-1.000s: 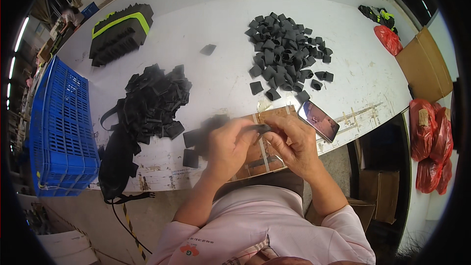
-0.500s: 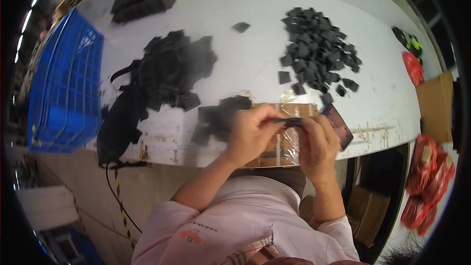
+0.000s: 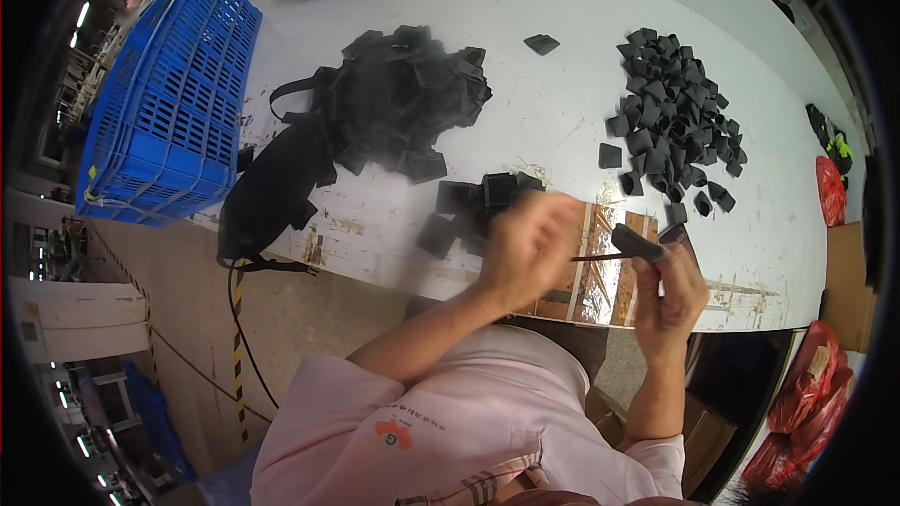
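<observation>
A: Where is the black piece [image 3: 637,243] at this moment?

B: It is in the right hand [image 3: 670,295]. The thumb and the fingers are closed on its lower right end, and the other end points to the upper left, toward the side of the left hand [image 3: 532,248].

A: Does the left hand touch this piece?

B: No, it is apart, to the left of it. Its fingers look curled, but they are blurred, so I cannot tell if they grip something. A thin dark strip [image 3: 592,259] shows between the two hands, just below the piece; I cannot tell which hand holds it.

A: And what lies under them?

B: A brown board [image 3: 596,290] with shiny tape, at the near edge of the white table [image 3: 553,122].

A: What is around?

B: Just beyond the left hand is a small group of black pieces [image 3: 459,197]. Farther to the left lies a big black heap [image 3: 394,103], and beside it stands a blue crate [image 3: 173,94]. Beyond the right hand there is a pile of small dark loops [image 3: 666,103]. One single dark piece [image 3: 542,43] lies between this pile and the heap.
</observation>
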`<state>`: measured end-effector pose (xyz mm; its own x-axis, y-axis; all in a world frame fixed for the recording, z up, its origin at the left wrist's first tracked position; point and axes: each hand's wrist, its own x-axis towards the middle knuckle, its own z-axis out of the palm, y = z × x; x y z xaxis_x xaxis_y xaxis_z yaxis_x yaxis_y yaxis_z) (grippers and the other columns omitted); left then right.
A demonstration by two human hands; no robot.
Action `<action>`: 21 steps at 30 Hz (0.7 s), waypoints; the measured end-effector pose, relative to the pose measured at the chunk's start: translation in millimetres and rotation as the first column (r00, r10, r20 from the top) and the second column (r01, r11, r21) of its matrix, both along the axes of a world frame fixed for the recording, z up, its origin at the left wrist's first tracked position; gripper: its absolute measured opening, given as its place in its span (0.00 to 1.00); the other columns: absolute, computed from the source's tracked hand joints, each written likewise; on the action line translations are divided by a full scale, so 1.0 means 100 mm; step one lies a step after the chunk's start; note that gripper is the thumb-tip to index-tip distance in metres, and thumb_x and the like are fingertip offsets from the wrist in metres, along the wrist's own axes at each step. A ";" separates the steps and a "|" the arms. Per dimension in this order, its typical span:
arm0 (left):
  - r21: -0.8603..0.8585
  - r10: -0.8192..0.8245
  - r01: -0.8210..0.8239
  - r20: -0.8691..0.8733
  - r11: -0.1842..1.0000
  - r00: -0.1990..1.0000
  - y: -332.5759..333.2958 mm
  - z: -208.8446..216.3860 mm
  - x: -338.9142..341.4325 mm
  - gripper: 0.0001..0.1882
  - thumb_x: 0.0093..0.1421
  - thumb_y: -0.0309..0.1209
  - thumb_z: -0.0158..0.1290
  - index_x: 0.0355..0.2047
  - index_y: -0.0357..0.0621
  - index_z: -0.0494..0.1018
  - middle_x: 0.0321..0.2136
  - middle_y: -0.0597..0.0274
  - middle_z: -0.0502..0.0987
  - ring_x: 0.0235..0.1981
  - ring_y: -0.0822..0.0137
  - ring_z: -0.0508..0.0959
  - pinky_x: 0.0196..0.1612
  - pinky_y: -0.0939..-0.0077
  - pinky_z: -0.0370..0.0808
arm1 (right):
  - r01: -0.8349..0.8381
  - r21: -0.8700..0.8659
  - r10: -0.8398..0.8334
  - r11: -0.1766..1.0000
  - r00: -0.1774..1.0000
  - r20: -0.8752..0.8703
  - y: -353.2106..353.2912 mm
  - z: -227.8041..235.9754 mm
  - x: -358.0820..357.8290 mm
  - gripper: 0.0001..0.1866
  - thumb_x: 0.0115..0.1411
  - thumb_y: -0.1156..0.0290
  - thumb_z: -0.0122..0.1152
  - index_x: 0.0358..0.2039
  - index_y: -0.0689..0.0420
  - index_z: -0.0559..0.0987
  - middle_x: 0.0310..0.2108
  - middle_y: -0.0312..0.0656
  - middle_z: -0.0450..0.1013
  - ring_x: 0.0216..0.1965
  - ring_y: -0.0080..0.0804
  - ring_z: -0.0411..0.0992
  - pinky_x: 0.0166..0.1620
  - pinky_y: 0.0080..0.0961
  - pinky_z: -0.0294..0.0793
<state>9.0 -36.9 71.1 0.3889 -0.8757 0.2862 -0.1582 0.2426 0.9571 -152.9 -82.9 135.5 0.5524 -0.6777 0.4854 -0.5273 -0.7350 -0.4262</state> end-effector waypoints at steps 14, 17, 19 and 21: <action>0.258 0.174 -0.334 0.491 0.907 0.854 0.16 -0.64 1.06 0.06 0.49 0.18 0.50 0.29 0.33 0.69 0.26 0.57 0.71 0.25 0.73 0.70 0.27 0.82 0.66 | -0.203 0.465 0.111 0.862 0.970 0.218 0.46 -0.35 0.21 0.08 0.49 0.73 0.59 0.27 0.64 0.74 0.20 0.45 0.69 0.19 0.33 0.68 0.22 0.26 0.66; 0.330 -0.213 0.117 0.274 0.937 0.938 0.21 -0.21 0.88 0.05 0.49 0.18 0.49 0.29 0.33 0.70 0.28 0.62 0.71 0.26 0.76 0.68 0.28 0.84 0.65 | -0.069 0.527 -0.003 0.847 0.991 0.136 0.44 -0.49 0.49 0.10 0.48 0.71 0.61 0.28 0.64 0.74 0.20 0.45 0.69 0.20 0.38 0.69 0.24 0.31 0.68; 0.276 -0.289 0.235 0.176 0.932 0.941 0.27 -0.06 0.68 0.06 0.47 0.18 0.49 0.28 0.35 0.70 0.26 0.57 0.71 0.27 0.64 0.71 0.32 0.77 0.68 | -0.162 0.422 0.072 0.892 0.973 0.221 0.39 -0.59 0.60 0.11 0.44 0.72 0.62 0.27 0.62 0.73 0.19 0.43 0.66 0.20 0.38 0.68 0.22 0.31 0.67; 0.161 -0.319 0.298 0.128 0.941 0.939 0.31 -0.14 0.50 0.06 0.51 0.18 0.48 0.31 0.34 0.70 0.30 0.61 0.71 0.28 0.75 0.69 0.29 0.86 0.65 | -0.109 0.315 0.055 0.943 0.983 0.174 0.39 -0.68 0.55 0.11 0.41 0.74 0.62 0.25 0.61 0.72 0.18 0.42 0.65 0.19 0.38 0.67 0.21 0.30 0.66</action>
<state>58.9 -5.7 56.9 0.0553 -0.9805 0.1885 -0.2409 0.1701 0.9555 -98.0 -44.3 67.6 0.5458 -0.7679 0.3353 -0.3762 -0.5821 -0.7208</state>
